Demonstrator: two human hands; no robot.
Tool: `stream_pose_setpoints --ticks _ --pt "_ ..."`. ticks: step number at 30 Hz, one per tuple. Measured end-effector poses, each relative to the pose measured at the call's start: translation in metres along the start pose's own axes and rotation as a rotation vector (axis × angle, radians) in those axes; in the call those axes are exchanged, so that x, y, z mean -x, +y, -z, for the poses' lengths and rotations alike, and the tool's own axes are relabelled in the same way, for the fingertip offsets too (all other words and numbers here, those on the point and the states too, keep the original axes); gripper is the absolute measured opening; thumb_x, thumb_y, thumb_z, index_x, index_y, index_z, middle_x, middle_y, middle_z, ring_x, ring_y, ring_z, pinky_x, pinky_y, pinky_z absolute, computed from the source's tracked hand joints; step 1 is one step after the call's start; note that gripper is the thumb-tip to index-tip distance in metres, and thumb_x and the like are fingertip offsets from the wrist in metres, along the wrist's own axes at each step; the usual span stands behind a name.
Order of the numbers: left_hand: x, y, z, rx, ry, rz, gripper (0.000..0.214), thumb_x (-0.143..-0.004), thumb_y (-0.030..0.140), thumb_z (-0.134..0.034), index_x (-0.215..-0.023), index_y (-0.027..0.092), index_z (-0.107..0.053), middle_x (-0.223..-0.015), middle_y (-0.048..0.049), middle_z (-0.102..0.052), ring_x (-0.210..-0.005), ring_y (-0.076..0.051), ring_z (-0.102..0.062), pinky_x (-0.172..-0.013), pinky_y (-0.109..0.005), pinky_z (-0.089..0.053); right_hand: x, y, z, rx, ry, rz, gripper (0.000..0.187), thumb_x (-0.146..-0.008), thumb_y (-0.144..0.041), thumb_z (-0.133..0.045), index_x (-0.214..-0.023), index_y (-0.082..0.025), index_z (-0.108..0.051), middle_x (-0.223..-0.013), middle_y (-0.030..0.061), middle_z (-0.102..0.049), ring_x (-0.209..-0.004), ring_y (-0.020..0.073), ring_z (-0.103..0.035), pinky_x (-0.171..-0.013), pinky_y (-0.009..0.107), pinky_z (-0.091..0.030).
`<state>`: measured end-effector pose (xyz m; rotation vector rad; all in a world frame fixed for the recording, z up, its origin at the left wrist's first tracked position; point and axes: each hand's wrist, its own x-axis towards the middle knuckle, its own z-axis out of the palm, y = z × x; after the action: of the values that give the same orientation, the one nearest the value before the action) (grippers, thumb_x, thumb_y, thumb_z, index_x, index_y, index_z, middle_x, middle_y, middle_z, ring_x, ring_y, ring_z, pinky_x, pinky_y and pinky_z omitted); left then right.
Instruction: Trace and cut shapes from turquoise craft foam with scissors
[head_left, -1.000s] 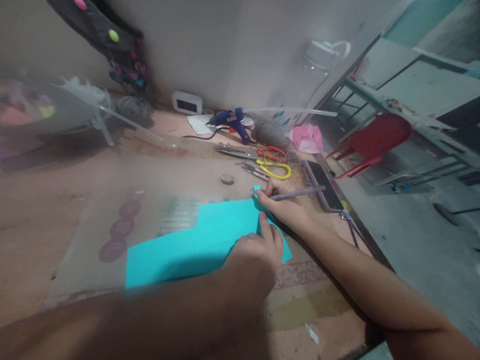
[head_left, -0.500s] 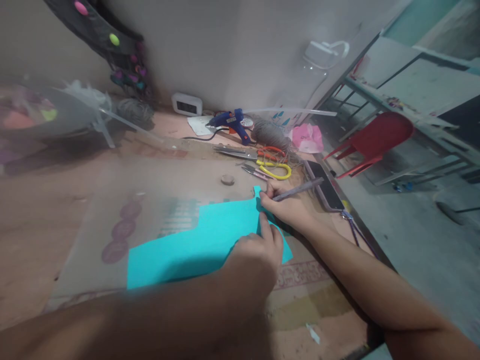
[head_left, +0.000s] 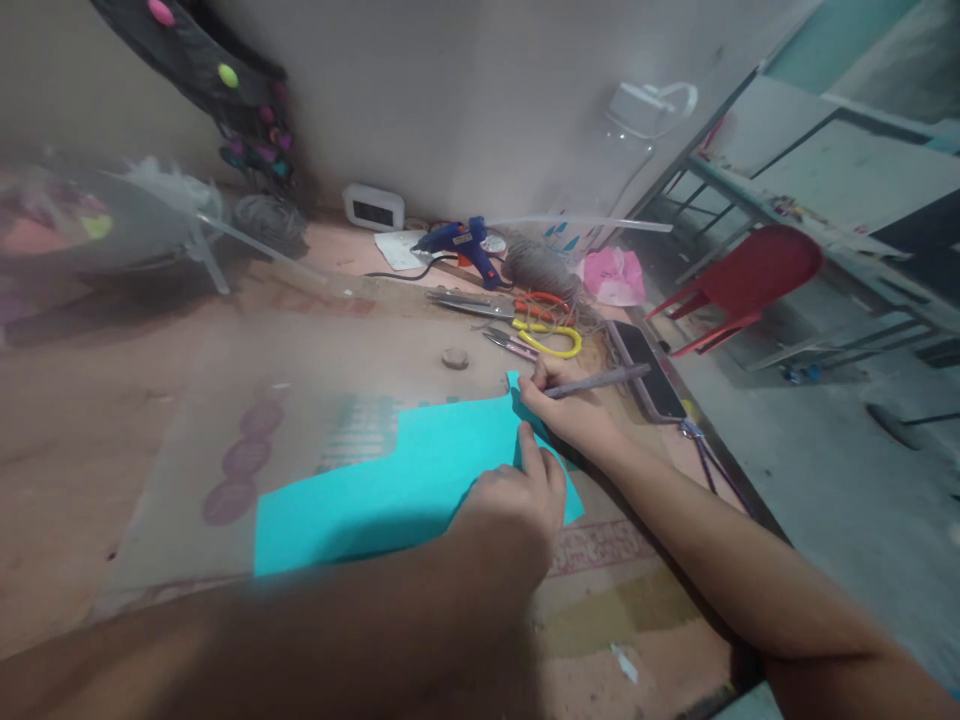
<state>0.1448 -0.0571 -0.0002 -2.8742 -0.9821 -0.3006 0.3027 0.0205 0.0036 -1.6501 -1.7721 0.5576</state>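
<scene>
A bright turquoise sheet of paper (head_left: pixel 442 450) with a stepped edge lies on a flat cardboard piece (head_left: pixel 300 400). My right hand (head_left: pixel 562 405) grips a greyish pen (head_left: pixel 600 381), its back end pointing right; the tip is hidden by the fingers. These fingers rest at a narrow tab on the sheet's far edge. On the paper's right part sits my left hand (head_left: pixel 517 500), index finger stretched out and pressing near the tab, the other fingers bent. Nothing shows in its grasp.
Beyond my hands lie yellow-handled scissors (head_left: pixel 559 341), thread snips (head_left: pixel 510 345), a small round piece (head_left: pixel 454 358), a blue glue gun (head_left: pixel 461 245) and grey yarn (head_left: pixel 540 265). A phone (head_left: pixel 646 370) lies at the table's right edge. Farther right stands a red chair (head_left: pixel 772 270).
The pen's back end has tipped slightly down and to the right as my right fingers shifted a little. My left hand and the paper look unmoved.
</scene>
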Motion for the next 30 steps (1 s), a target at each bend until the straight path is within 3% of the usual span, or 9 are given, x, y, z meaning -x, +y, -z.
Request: stream_pose_setpoints --ticks 11,19,30 --pt "-0.001 0.001 -0.002 -0.006 -0.01 0.007 0.043 -0.099 0.02 -0.04 -0.131 0.004 -0.064 -0.136 -0.0307 -0.06 -0.05 -0.016 -0.062 -0.041 -0.026 -0.04 -0.001 -0.001 -0.001 -0.186 -0.017 -0.003 0.027 -0.076 -0.04 -0.069 -0.071 -0.023 -0.049 -0.062 -0.0038 -0.05 -0.056 0.0133 -0.045 -0.053 0.026 -0.033" --pt "-0.005 -0.001 0.013 -0.014 -0.142 -0.024 0.044 -0.098 0.019 -0.043 -0.135 0.005 -0.062 -0.14 -0.0316 -0.054 -0.052 -0.017 -0.067 -0.041 -0.025 -0.046 -0.004 0.0 0.001 -0.064 0.004 0.03 0.03 -0.078 -0.035 -0.06 -0.059 -0.024 -0.039 -0.054 -0.0052 -0.038 -0.052 0.0124 -0.037 -0.051 0.027 -0.026" --pt "-0.005 -0.002 0.015 -0.003 -0.149 -0.029 0.044 -0.098 0.018 -0.045 -0.136 0.005 -0.061 -0.141 -0.0325 -0.051 -0.052 -0.017 -0.068 -0.041 -0.025 -0.048 -0.002 -0.001 0.0 -0.023 -0.054 0.002 0.03 -0.079 -0.038 -0.058 -0.062 -0.024 -0.038 -0.056 -0.0057 -0.038 -0.054 0.0125 -0.038 -0.052 0.027 -0.027"
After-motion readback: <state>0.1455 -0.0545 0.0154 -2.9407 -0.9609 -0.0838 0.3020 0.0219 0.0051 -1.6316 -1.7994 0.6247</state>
